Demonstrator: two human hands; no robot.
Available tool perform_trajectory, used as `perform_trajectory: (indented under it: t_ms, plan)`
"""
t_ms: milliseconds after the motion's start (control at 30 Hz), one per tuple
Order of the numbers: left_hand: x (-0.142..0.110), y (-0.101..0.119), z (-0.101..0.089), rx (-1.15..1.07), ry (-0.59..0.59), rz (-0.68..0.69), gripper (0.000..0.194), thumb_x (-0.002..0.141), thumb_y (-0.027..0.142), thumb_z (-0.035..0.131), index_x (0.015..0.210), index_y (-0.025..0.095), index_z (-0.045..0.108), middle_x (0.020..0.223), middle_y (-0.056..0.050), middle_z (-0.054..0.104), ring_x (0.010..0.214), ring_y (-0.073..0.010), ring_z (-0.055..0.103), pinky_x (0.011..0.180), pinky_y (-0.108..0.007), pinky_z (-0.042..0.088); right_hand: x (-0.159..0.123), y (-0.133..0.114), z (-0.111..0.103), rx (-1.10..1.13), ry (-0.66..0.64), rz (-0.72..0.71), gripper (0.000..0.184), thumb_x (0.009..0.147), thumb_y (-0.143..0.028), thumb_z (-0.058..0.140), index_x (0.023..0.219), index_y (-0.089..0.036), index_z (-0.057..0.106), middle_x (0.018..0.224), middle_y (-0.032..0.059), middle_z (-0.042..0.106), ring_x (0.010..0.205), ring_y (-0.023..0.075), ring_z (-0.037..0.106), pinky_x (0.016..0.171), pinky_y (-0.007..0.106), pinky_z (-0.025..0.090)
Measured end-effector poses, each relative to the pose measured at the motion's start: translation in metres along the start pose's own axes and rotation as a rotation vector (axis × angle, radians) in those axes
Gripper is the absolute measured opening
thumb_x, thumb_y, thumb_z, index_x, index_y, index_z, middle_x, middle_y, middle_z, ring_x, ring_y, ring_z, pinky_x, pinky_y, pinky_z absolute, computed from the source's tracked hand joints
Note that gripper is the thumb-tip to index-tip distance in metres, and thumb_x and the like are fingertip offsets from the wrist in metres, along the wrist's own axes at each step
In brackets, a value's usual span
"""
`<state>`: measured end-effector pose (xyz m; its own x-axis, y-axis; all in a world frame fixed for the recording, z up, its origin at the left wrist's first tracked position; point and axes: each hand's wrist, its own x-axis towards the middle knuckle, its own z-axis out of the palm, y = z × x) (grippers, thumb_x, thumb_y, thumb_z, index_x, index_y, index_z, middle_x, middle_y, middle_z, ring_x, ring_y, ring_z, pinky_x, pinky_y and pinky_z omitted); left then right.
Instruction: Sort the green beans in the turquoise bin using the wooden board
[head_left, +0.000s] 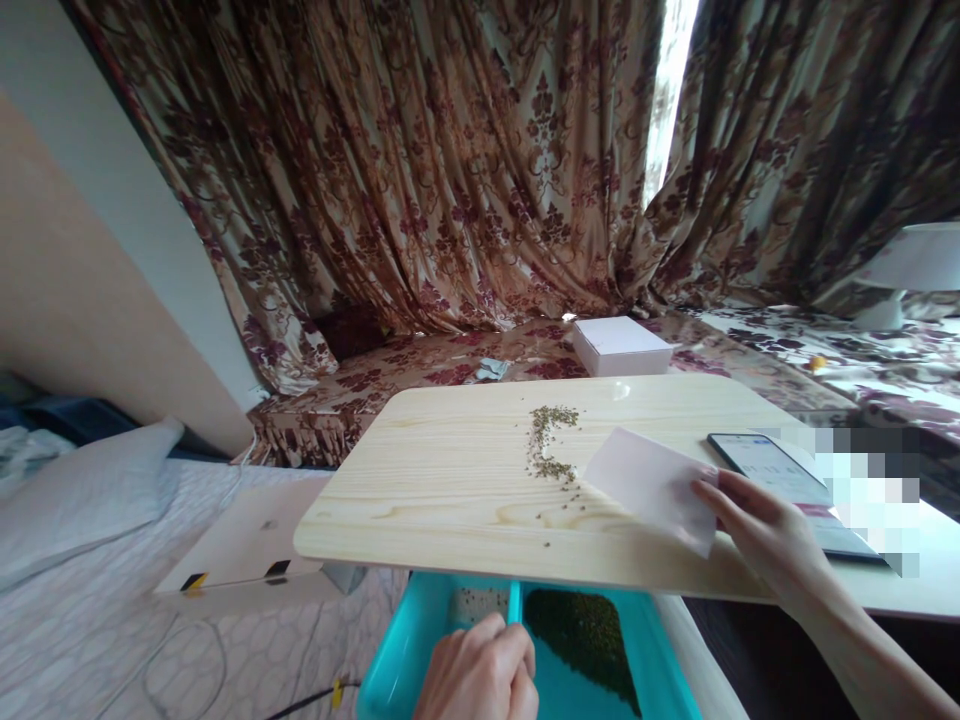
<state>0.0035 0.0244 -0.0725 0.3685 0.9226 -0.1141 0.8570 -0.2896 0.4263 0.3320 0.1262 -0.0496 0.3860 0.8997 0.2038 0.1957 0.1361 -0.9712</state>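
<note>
My right hand (772,530) pinches a white sheet of paper (649,485) by its right end, tilted over the light wooden tabletop (427,470). The sheet's far edge reaches close to small greenish-brown grains (553,468), scattered in a rough C shape. Below the table's near edge is a turquoise bin (397,640) split by a divider. My left hand (484,670) is closed at that divider and seems to grip it; its fingertips are partly hidden. A dark green heap of grains (589,635) lies in the right compartment, and a whitish patch with a few grains in the left.
A phone (787,490) lies on the table's right side, beside my right hand. Behind the table stand a white box (622,345) and a lamp (919,260). A flat pale box (247,535) rests on the bed at left. Patterned curtains hang behind.
</note>
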Motion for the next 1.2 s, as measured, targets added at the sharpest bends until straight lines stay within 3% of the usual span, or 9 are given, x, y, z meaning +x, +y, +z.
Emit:
perform_trajectory:
  t_ms: [167, 367, 533, 700, 1033, 1200]
  plan:
    - [0.001, -0.001, 0.001, 0.000, -0.003, -0.024, 0.025, 0.085, 0.011, 0.052, 0.091, 0.026, 0.071, 0.091, 0.000, 0.072, 0.085, -0.0200, 0.068, 0.074, -0.026, 0.043, -0.002, -0.003, 0.008, -0.063, -0.091, -0.019, 0.026, 0.060, -0.052, 0.081, 0.060, -0.027, 0.075, 0.059, 0.0001, 0.073, 0.051, 0.0200, 0.063, 0.041, 0.027, 0.049]
    - [-0.002, -0.001, -0.005, 0.000, -0.006, -0.032, 0.023, 0.086, 0.011, 0.052, 0.092, 0.025, 0.070, 0.093, 0.000, 0.071, 0.087, -0.0204, 0.068, 0.078, -0.026, 0.044, -0.017, -0.014, 0.022, -0.054, -0.142, 0.055, 0.026, 0.054, -0.049, 0.084, 0.065, -0.026, 0.079, 0.069, 0.0032, 0.079, 0.061, 0.0241, 0.070, 0.049, 0.029, 0.056]
    - [-0.007, -0.001, -0.011, 0.001, -0.016, -0.052, 0.024, 0.090, 0.013, 0.050, 0.095, 0.025, 0.071, 0.096, -0.001, 0.071, 0.091, -0.0207, 0.067, 0.082, -0.027, 0.045, -0.012, -0.009, 0.022, 0.036, -0.145, 0.086, 0.034, 0.053, -0.050, 0.089, 0.072, -0.024, 0.081, 0.078, 0.0048, 0.081, 0.068, 0.0237, 0.072, 0.057, 0.030, 0.059]
    - [-0.011, 0.001, -0.012, -0.019, 0.021, -0.068, 0.027, 0.090, 0.011, 0.047, 0.092, 0.025, 0.070, 0.095, 0.000, 0.071, 0.090, -0.0201, 0.067, 0.081, -0.027, 0.044, -0.003, -0.009, 0.026, 0.020, -0.134, 0.018, 0.036, 0.054, -0.056, 0.088, 0.066, -0.024, 0.078, 0.065, 0.0015, 0.076, 0.054, 0.0187, 0.064, 0.045, 0.026, 0.051]
    - [-0.019, -0.018, -0.018, -0.023, 0.024, -0.015, 0.025, 0.089, 0.009, 0.047, 0.089, 0.024, 0.066, 0.090, 0.000, 0.070, 0.086, -0.0190, 0.067, 0.075, -0.026, 0.042, -0.024, -0.020, 0.057, 0.015, -0.438, 0.021, 0.053, 0.062, -0.074, 0.079, 0.069, -0.021, 0.076, 0.069, 0.0060, 0.077, 0.063, 0.0230, 0.069, 0.053, 0.030, 0.057]
    - [-0.030, -0.021, -0.025, -0.035, 0.045, -0.045, 0.026, 0.093, 0.011, 0.043, 0.089, 0.025, 0.065, 0.089, 0.001, 0.069, 0.084, -0.0185, 0.065, 0.075, -0.027, 0.040, -0.046, -0.028, 0.059, -0.012, -0.573, 0.028, 0.060, 0.065, -0.080, 0.074, 0.073, -0.021, 0.076, 0.074, 0.0082, 0.079, 0.067, 0.0254, 0.072, 0.055, 0.032, 0.061]
